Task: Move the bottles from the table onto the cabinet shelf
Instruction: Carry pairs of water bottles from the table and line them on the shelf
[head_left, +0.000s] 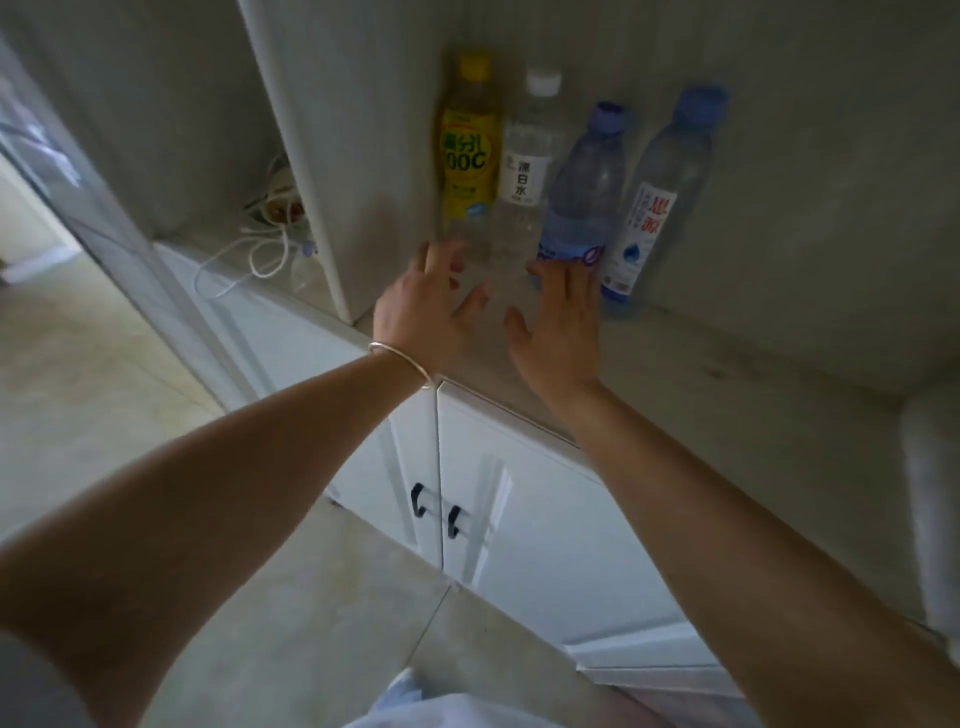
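Note:
Several bottles stand upright in a row on the cabinet shelf (727, 364): a yellow-labelled bottle (467, 156), a clear bottle with a white cap (527, 161), a blue-tinted bottle (584, 192) and a blue-capped bottle with a white label (657, 202). My left hand (426, 306), with a bangle on the wrist, hovers open in front of the yellow bottle's base. My right hand (561, 322) is open too, its fingertips at the foot of the blue-tinted bottle. Neither hand holds anything.
A white upright panel (311, 182) bounds the shelf on the left; beyond it lie a power strip and white cables (265, 234). Below are white cabinet doors with black handles (436, 512). A pale padded object (935, 493) sits at the right edge.

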